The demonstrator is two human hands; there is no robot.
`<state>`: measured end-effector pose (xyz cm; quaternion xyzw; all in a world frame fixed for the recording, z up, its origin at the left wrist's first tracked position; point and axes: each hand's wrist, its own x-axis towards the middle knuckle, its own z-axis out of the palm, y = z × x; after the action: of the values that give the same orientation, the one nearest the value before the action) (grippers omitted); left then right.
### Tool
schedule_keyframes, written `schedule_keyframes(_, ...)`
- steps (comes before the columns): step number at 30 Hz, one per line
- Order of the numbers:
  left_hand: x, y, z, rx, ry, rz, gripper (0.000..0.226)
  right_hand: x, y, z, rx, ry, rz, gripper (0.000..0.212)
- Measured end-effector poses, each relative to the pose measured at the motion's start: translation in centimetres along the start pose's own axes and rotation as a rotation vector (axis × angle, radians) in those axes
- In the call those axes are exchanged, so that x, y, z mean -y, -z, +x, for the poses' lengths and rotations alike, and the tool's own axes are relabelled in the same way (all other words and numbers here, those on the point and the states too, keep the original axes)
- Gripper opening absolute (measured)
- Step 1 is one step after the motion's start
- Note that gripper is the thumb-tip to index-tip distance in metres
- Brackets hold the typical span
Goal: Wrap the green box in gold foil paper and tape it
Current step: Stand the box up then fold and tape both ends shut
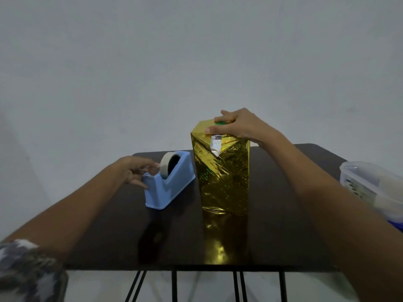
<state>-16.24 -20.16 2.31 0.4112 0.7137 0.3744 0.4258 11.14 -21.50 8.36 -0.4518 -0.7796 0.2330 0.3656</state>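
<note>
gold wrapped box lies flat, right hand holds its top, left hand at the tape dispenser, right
No: the head view shows the gold wrapped box standing upright, not flat. The right hand holds its top and the left hand is at the tape dispenser.

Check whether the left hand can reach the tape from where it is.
Probably yes. The left hand is at the cutter end of the dispenser, fingers by the tape roll, with nothing between them. The right hand holds the box at its top, well clear.
</note>
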Motion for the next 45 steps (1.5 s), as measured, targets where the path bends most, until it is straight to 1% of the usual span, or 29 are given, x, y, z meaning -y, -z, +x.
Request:
schedule_keyframes(2,0.2,0.2,0.3,0.02,0.022,-0.04,0.017,0.0,0.0,-0.2,-0.002,0.002,0.009,0.066)
schedule_keyframes(5,0.9,0.5,0.8,0.009,0.011,-0.159,0.013,0.0,0.1,-0.2,-0.004,-0.003,0.008,0.066)
schedule_keyframes(12,2.7,0.8,1.1,-0.045,-0.098,-0.385,0.009,0.2,0.3,-0.3,0.012,-0.015,0.048,0.055)
schedule_keyframes(18,4.5,0.2,1.0,-0.097,-0.143,-0.586,0.013,0.2,0.2,-0.1,0.013,-0.025,0.046,0.057)
schedule_keyframes(25,7.3,-1.4,1.0,-0.178,-0.169,-0.753,0.006,-0.2,0.2,0.3,0.018,-0.022,0.038,0.059)
schedule_keyframes(29,8.4,-2.7,0.7,-0.268,-0.212,-0.773,0.013,-0.3,0.2,0.5,0.022,-0.023,0.049,0.057)
schedule_keyframes(32,8.8,-3.2,0.8,-0.287,-0.223,-0.788,0.016,-0.4,0.2,0.7,0.017,-0.023,0.037,0.059)
schedule_keyframes(37,10.3,-3.5,0.7,-0.306,-0.122,-0.778,0.02,-0.6,0.2,0.7,0.022,-0.039,0.051,0.057)
schedule_keyframes(39,10.6,-3.9,0.1,-0.368,-0.129,-0.797,0.019,-0.9,0.2,0.7,0.019,-0.046,0.038,0.06)
schedule_keyframes(41,10.4,-4.2,-1.0,-0.457,-0.236,-0.873,0.023,-1.2,0.3,1.0,0.015,-0.037,0.025,0.062)
schedule_keyframes(42,9.4,-4.1,-1.7,-0.481,-0.318,-0.893,0.026,-1.3,0.5,1.2,0.006,-0.028,0.01,0.063)
schedule_keyframes(43,8.6,-4.0,-2.5,-0.483,-0.395,-0.887,0.025,-1.5,0.4,1.3,0.011,-0.027,-0.017,0.064)
schedule_keyframes(45,5.4,-3.2,-4.0,-0.391,-0.564,-0.848,0.019,-1.6,0.5,1.8,0.011,-0.01,-0.052,0.065)
